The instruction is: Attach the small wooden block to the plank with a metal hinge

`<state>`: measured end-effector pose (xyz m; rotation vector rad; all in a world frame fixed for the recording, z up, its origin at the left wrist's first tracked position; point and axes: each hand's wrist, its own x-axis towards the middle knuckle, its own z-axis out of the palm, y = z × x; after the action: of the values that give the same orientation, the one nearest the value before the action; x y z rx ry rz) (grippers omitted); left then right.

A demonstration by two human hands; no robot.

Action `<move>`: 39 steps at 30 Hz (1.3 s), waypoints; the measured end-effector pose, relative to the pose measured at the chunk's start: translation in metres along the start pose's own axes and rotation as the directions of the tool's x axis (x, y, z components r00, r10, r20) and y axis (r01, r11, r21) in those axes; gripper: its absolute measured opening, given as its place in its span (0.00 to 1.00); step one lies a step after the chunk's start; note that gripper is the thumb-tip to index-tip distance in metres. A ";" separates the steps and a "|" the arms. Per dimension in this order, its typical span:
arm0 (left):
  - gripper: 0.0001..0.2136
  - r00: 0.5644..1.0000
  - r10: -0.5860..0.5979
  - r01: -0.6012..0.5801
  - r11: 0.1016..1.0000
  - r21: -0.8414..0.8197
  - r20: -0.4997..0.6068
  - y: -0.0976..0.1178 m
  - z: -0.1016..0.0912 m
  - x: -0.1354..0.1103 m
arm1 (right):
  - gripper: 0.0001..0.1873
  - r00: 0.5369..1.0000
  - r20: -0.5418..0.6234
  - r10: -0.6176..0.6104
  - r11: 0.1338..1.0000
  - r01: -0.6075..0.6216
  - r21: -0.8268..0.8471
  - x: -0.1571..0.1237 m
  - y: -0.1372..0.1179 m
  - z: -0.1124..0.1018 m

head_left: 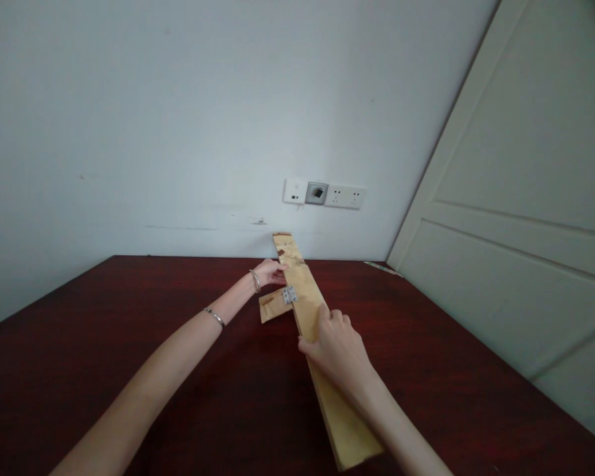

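Note:
A long pale wooden plank (305, 291) lies on the dark red table (129, 317), running from the near edge toward the wall. A small metal hinge (289, 295) joins it to a short wooden piece (272, 307) on its left side. My left hand (269, 272) grips the plank's left edge just beyond the hinge, fingers closed on the wood. My right hand (333, 347) rests on top of the plank nearer to me, fingers curled over it and pressing it down. My left arm wears two thin bracelets.
A white wall stands behind the table with a row of power sockets (324, 194) just above the plank's far end. A pale panelled door (515, 218) closes off the right side. A small greenish strip (381, 267) lies at the table's far right corner.

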<state>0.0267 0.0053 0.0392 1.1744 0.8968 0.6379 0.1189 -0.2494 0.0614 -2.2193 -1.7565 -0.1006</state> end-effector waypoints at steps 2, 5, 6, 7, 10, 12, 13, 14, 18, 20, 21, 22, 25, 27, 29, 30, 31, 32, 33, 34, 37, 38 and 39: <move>0.05 0.999 0.022 -0.022 1.000 -0.003 0.036 0.001 0.012 0.002 | 0.25 0.999 -0.009 0.032 0.999 -0.032 -0.007 -0.001 0.010 -0.003; 0.05 0.993 0.067 -0.066 0.998 -0.015 0.100 0.003 0.032 0.006 | 0.28 0.995 -0.032 0.098 0.995 -0.098 0.012 -0.001 0.029 -0.005; 0.05 0.989 0.077 -0.075 0.997 -0.017 0.127 0.004 0.040 0.007 | 0.29 0.992 -0.040 0.118 0.993 -0.117 0.029 -0.001 0.037 -0.005; 0.06 0.985 0.082 -0.080 0.997 -0.018 0.154 0.004 0.047 0.009 | 0.29 0.990 -0.046 0.131 0.990 -0.128 0.052 -0.002 0.046 -0.004; 0.09 0.970 0.056 -0.056 0.998 -0.004 0.237 0.004 0.069 0.017 | 0.30 0.988 -0.073 0.134 0.983 -0.123 0.134 -0.005 0.075 0.001; 0.15 0.962 0.007 -0.013 1.000 0.018 0.273 0.002 0.080 0.023 | 0.28 0.988 -0.095 0.125 0.979 -0.108 0.174 -0.009 0.095 0.003; 0.17 0.962 -0.014 0.006 1.000 0.029 0.274 0.000 0.084 0.025 | 0.28 0.985 -0.113 0.128 0.977 -0.106 0.182 -0.010 0.105 0.003; 0.18 0.964 -0.027 0.018 0.999 0.038 0.263 -0.001 0.087 0.027 | 0.28 0.982 -0.133 0.135 0.977 -0.109 0.183 -0.012 0.115 0.003; 0.15 0.983 -0.004 -0.004 0.999 0.042 0.183 -0.010 0.090 0.031 | 0.29 0.969 -0.189 0.156 0.977 -0.124 0.171 -0.014 0.153 0.000; 0.13 0.989 0.016 -0.022 0.999 0.038 0.149 -0.014 0.087 0.031 | 0.31 0.966 -0.204 0.161 0.979 -0.130 0.160 -0.013 0.172 0.000; 0.12 0.991 0.026 -0.031 0.999 0.035 0.131 -0.016 0.085 0.032 | 0.31 0.965 -0.206 0.165 0.979 -0.135 0.152 -0.012 0.181 0.000; 0.11 0.993 0.035 -0.039 0.999 0.034 0.114 -0.017 0.083 0.032 | 0.32 0.964 -0.204 0.171 0.979 -0.144 0.144 -0.012 0.190 0.001; 0.09 0.995 0.064 -0.066 0.997 0.028 0.071 -0.020 0.078 0.033 | 0.33 0.966 -0.173 0.192 0.978 -0.173 0.121 -0.010 0.212 0.007; 0.09 0.996 0.076 -0.078 0.997 0.028 0.050 -0.021 0.076 0.033 | 0.32 0.968 -0.147 0.202 0.976 -0.187 0.110 -0.010 0.222 0.012; 0.08 0.996 0.083 -0.084 0.996 0.033 0.036 -0.023 0.074 0.033 | 0.32 0.970 -0.126 0.207 0.975 -0.195 0.105 -0.010 0.229 0.019; 0.08 0.996 0.087 -0.088 0.995 0.036 0.030 -0.023 0.074 0.033 | 0.32 0.971 -0.117 0.208 0.975 -0.196 0.105 -0.010 0.231 0.022; 0.08 0.995 0.091 -0.092 0.995 0.039 0.025 -0.023 0.073 0.033 | 0.32 0.971 -0.113 0.209 0.975 -0.198 0.106 -0.010 0.233 0.025; 0.07 0.995 0.097 -0.097 0.994 0.044 0.021 -0.023 0.073 0.033 | 0.32 0.971 -0.114 0.211 0.974 -0.199 0.108 -0.010 0.235 0.029; 0.07 0.995 0.101 -0.102 0.994 0.051 0.016 -0.023 0.072 0.033 | 0.32 0.970 -0.117 0.214 0.973 -0.201 0.108 -0.010 0.236 0.031; 0.07 0.995 0.103 -0.104 0.993 0.060 0.012 -0.023 0.072 0.033 | 0.32 0.969 -0.120 0.216 0.973 -0.204 0.108 -0.010 0.238 0.034; 0.06 0.995 0.102 -0.102 0.989 0.109 0.005 -0.024 0.071 0.034 | 0.33 0.968 -0.117 0.220 0.972 -0.208 0.107 -0.009 0.242 0.040; 0.06 0.995 0.103 -0.102 0.986 0.132 0.001 -0.024 0.071 0.035 | 0.33 0.970 -0.108 0.220 0.972 -0.208 0.106 -0.008 0.244 0.041; 0.06 0.994 0.106 -0.104 0.982 0.159 -0.006 -0.025 0.071 0.036 | 0.33 0.971 -0.099 0.218 0.972 -0.208 0.105 -0.008 0.245 0.043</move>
<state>0.1052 -0.0074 0.0151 1.3685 0.9153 0.6709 0.3467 -0.2942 -0.0290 -2.2716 -1.4263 -0.0884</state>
